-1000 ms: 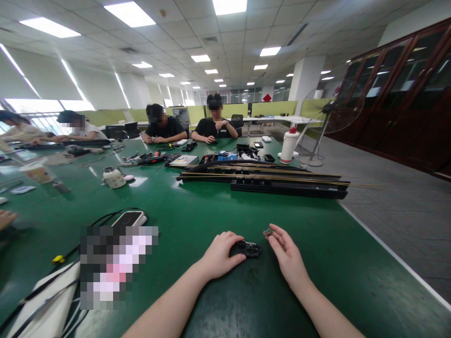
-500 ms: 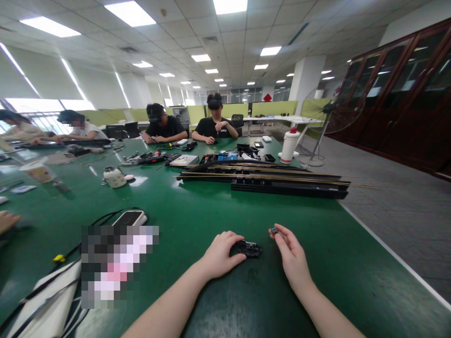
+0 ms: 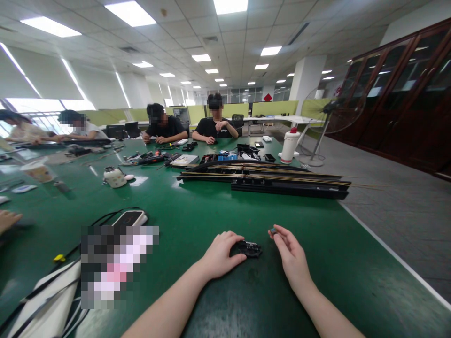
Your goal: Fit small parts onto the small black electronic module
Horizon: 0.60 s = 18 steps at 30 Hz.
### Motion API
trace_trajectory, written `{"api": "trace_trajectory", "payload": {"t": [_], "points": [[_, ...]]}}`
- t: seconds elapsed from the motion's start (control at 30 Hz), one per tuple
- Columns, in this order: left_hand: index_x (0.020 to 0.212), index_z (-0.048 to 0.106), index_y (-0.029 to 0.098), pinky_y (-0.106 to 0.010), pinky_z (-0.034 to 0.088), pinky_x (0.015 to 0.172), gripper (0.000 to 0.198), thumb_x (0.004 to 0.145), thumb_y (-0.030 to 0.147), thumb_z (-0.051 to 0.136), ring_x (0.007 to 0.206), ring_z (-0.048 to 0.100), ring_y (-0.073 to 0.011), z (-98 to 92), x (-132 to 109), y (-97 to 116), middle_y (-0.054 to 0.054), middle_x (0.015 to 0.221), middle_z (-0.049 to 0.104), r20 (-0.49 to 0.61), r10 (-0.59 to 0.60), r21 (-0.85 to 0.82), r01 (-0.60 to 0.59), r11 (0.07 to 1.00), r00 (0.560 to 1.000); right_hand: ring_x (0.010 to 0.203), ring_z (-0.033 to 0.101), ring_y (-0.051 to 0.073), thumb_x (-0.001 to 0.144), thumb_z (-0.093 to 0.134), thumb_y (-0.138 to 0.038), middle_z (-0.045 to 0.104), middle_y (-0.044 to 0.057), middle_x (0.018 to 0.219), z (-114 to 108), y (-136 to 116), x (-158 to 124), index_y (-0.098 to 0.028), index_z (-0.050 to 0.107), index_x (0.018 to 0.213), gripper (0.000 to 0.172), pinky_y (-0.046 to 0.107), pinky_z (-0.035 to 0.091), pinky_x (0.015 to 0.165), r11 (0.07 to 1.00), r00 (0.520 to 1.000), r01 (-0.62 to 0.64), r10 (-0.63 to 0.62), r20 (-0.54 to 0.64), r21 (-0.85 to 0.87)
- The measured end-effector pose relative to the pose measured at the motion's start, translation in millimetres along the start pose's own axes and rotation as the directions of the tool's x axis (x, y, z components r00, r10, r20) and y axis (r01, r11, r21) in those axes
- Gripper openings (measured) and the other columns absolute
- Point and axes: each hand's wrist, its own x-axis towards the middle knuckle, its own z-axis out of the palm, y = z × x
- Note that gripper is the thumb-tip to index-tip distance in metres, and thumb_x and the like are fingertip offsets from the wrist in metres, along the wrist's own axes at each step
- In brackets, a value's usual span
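The left hand [image 3: 220, 254] grips the nine-o'clock end of a black case [image 3: 251, 250] on the desk [image 3: 207, 211], its long axis running toward three. Apart, toward two o'clock, the right hand [image 3: 291, 253] pinches a small part [image 3: 273, 231].

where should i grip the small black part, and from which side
Best gripped by its left end, likely from the left, across the near and far edges: the small black part lies low on the table, and the left hand spans that end, leaving its right end uncovered.
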Motion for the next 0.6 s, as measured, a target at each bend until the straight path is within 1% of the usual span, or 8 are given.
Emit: {"api": "trace_trajectory", "payload": {"t": [0.27,0.4,0.5,0.6], "points": [[0.113,0.056,0.023,-0.034,0.041,0.088,0.039,0.077,0.032,0.066,0.099,0.052,-0.0221,-0.5,0.6,1.2,-0.004,0.105,0.06,-0.001,-0.007,0.0,0.007,1.0,1.0,0.096,0.064,0.027,0.065,0.067,-0.053,0.069,0.011,0.099,1.7,6.2,2.5,-0.02,0.059,0.098,0.048,0.045,0.047,0.091,0.998,0.999,0.049,-0.048,0.024,-0.042],[0.114,0.056,0.023,-0.034,0.04,0.088,0.039,0.077,0.032,0.066,0.1,0.052,-0.022,-0.4,0.5,0.9,-0.004,0.106,0.059,0.001,0.0,-0.004,0.0,1.0,1.0,0.096,0.064,0.026,0.069,0.065,-0.051,0.07,0.011,0.098,1.1,9.6,1.9,-0.02,0.059,0.098,0.044,0.046,0.046,0.092,0.991,0.991,0.088,-0.076,0.112,-0.103],[0.114,0.056,0.023,-0.035,0.04,0.089,0.039,0.077,0.032,0.066,0.1,0.052,-0.022,-0.3,0.4,0.2,-0.004,0.106,0.059,0.002,0.006,-0.005,-0.005,1.0,1.0,0.096,0.064,0.025,0.072,0.063,-0.048,0.07,0.01,0.1,0.8,9.6,-0.6,-0.02,0.061,0.099,0.038,0.046,0.045,0.093,0.974,0.977,0.124,-0.086,0.194,-0.188],[0.114,0.056,0.023,-0.035,0.04,0.089,0.04,0.076,0.032,0.066,0.1,0.051,-0.0224,-0.5,0.3,0.0,-0.004,0.106,0.059,0.005,0.003,-0.004,-0.003,1.0,1.0,0.096,0.063,0.024,0.075,0.061,-0.043,0.069,0.009,0.101,1.4,6.5,-4.8,-0.021,0.063,0.101,0.033,0.044,0.045,0.093,0.946,0.962,0.183,-0.115,0.249,-0.268]]}}
